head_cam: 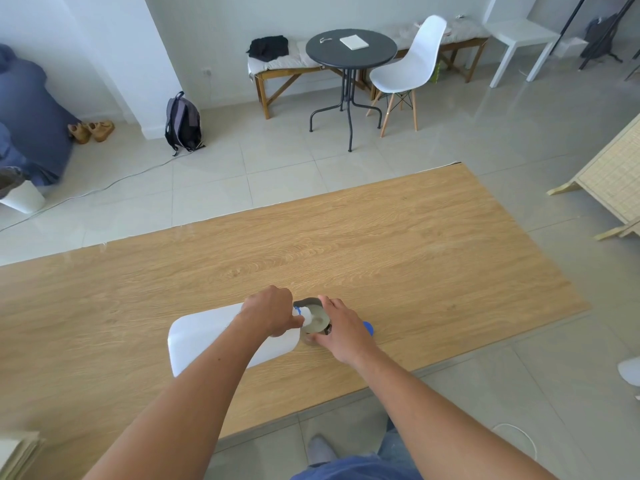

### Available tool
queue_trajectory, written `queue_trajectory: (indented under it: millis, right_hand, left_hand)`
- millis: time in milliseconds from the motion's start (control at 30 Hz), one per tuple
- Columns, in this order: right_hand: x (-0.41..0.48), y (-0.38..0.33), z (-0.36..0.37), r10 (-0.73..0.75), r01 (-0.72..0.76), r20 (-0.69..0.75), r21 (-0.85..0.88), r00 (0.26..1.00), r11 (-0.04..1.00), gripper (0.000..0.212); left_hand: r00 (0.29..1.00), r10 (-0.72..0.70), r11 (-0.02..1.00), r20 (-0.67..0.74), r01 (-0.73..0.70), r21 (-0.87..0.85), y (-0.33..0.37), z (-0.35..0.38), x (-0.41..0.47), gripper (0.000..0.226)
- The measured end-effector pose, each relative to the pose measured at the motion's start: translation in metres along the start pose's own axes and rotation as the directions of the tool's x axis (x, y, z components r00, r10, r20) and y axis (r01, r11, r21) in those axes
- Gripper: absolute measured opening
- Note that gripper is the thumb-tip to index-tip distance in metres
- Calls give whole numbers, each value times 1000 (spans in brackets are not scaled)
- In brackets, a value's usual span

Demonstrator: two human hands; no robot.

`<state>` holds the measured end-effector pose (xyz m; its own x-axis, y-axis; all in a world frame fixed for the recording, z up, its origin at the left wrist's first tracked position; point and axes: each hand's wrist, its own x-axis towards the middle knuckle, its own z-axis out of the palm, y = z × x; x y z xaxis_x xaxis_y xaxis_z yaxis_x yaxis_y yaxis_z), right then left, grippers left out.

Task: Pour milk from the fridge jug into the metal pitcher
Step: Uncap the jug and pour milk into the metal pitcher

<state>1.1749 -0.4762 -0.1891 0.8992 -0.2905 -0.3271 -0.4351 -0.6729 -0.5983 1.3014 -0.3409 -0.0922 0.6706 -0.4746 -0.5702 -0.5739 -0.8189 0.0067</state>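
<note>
A white plastic milk jug [204, 336] is tipped nearly on its side above the wooden table [381, 244], its open neck over the metal pitcher [313, 320]. My left hand [268, 311] grips the jug near its handle and neck. White milk shows inside the pitcher. My right hand [341, 329] is wrapped around the pitcher's right side, steadying it. The jug's blue cap [368, 328] peeks out on the table just behind my right hand.
The table's near edge runs just below my forearms. A stack of pale sheets [17, 452] lies at the table's bottom left corner. Beyond the table are a round black table [351, 46], a white chair [407, 64] and a backpack [183, 123].
</note>
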Motion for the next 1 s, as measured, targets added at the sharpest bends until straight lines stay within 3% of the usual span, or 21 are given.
queue_trajectory:
  millis: [1000]
  right_hand:
    - [-3, 1, 7, 33, -34, -82, -14, 996, 999, 102]
  left_hand:
    - [994, 40, 999, -98, -43, -31, -10, 22, 5, 50]
